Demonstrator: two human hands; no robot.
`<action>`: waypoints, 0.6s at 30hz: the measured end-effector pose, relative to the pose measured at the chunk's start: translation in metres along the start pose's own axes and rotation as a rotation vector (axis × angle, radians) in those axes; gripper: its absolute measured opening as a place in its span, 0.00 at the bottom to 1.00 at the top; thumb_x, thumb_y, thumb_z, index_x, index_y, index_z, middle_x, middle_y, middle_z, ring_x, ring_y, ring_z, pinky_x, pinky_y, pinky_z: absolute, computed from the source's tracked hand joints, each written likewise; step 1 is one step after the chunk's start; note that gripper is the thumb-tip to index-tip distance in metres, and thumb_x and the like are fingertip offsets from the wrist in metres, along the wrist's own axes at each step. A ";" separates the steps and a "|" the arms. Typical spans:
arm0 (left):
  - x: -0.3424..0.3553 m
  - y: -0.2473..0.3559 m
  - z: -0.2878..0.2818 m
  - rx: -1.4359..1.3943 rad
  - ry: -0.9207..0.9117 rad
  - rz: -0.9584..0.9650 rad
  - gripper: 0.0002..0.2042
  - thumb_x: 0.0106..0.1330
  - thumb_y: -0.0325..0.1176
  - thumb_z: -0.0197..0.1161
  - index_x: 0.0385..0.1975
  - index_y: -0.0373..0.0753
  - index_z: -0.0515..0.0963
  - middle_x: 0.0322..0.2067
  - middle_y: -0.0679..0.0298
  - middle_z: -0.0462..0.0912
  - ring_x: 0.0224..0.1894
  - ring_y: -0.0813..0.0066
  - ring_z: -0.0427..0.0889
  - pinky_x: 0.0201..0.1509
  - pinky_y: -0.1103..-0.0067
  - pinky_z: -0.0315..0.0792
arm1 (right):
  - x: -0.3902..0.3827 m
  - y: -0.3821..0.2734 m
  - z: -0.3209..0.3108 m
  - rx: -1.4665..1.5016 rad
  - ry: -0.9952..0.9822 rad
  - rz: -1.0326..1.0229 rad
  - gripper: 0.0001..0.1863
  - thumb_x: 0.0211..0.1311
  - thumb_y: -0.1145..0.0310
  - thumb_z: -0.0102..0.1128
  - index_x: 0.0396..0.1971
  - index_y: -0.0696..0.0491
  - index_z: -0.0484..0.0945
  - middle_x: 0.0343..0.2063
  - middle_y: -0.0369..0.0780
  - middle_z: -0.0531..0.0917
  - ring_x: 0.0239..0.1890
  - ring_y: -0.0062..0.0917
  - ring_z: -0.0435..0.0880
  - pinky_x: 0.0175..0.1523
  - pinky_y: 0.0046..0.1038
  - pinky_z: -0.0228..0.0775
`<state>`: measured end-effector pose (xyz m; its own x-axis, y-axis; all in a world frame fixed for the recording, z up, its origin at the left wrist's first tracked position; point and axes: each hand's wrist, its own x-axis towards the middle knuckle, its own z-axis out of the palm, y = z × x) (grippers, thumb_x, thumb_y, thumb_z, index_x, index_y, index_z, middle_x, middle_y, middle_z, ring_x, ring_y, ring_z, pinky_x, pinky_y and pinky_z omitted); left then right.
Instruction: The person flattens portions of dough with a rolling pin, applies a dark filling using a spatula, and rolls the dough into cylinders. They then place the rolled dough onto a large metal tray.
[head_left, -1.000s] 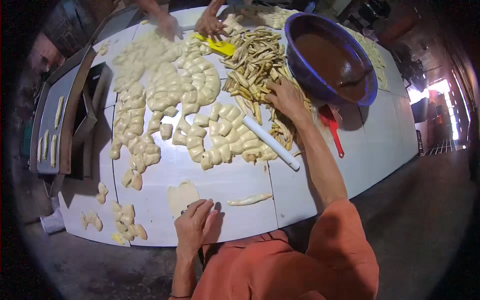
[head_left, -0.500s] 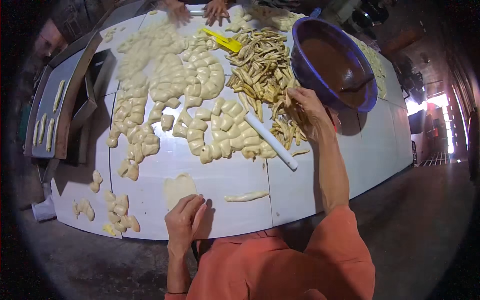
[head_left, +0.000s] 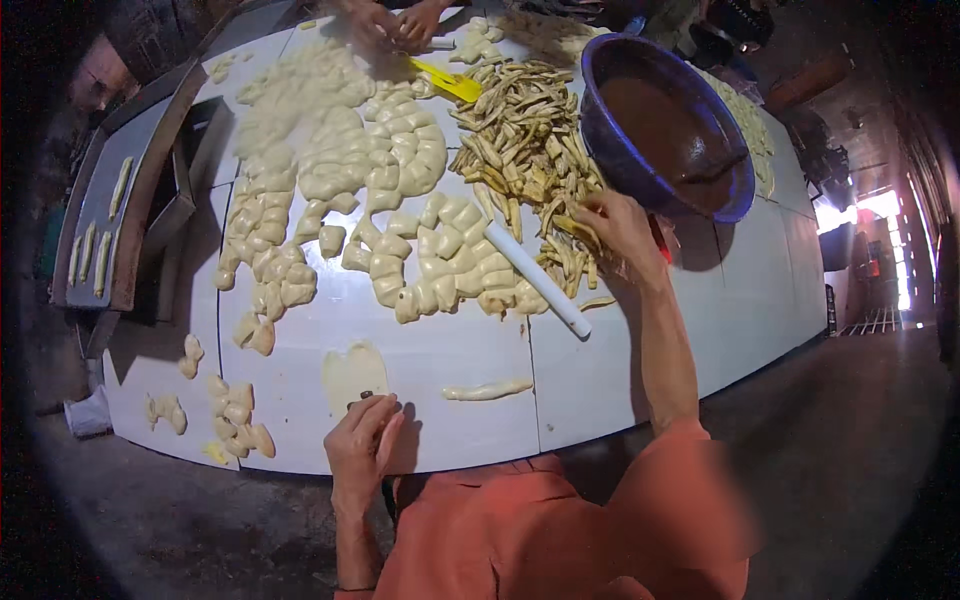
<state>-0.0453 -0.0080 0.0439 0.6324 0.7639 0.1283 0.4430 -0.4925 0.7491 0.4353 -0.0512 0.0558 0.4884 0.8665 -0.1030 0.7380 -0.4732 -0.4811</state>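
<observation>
My right hand reaches into a heap of yellow-brown banana strips, its fingers pinched on a yellow strip at the heap's right side. Close to the table's front edge, my left hand is closed with its fingers curled. Small dark bits show at its fingertips; what they are I cannot make out. Just beyond those fingertips lies a thin flattened piece of dough. A rolled dough stick rests to the right of it. A white rolling pin lies slanted between the dough pieces and the strips.
Many pale dough pieces cover the table's middle and left. A purple basin of brown liquid stands at the right. A yellow scraper lies near another person's hands. A tray with several dough sticks sits at the left.
My right hand has shifted slightly down within the strips, and a yellow strip now shows at its fingers. Dark bits now show at my left fingertips. The other person's hands have drawn together.
</observation>
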 end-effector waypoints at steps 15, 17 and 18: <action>-0.027 -0.002 -0.016 -0.015 0.103 -0.100 0.11 0.65 0.25 0.71 0.45 0.33 0.84 0.41 0.54 0.88 0.38 0.63 0.89 0.40 0.74 0.83 | 0.029 -0.016 0.004 0.633 0.173 0.046 0.12 0.68 0.65 0.65 0.43 0.57 0.87 0.35 0.39 0.89 0.31 0.28 0.87 0.41 0.28 0.79; -0.038 -0.013 -0.021 -0.015 0.124 -0.135 0.11 0.65 0.24 0.71 0.46 0.33 0.84 0.42 0.52 0.87 0.38 0.63 0.89 0.41 0.74 0.83 | 0.011 -0.016 0.006 1.022 0.125 0.101 0.12 0.69 0.66 0.67 0.45 0.59 0.85 0.35 0.35 0.87 0.33 0.17 0.84 0.41 0.22 0.76; -0.045 -0.012 -0.024 -0.063 0.134 -0.231 0.11 0.65 0.24 0.71 0.46 0.33 0.83 0.42 0.52 0.88 0.39 0.61 0.89 0.40 0.73 0.83 | 0.003 -0.021 0.010 1.027 0.096 0.104 0.12 0.69 0.66 0.67 0.45 0.59 0.85 0.35 0.35 0.87 0.33 0.17 0.84 0.41 0.22 0.76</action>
<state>-0.0947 -0.0265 0.0444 0.4276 0.9034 0.0314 0.5225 -0.2753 0.8070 0.4165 -0.0370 0.0574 0.5955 0.7913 -0.1387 -0.0405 -0.1428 -0.9889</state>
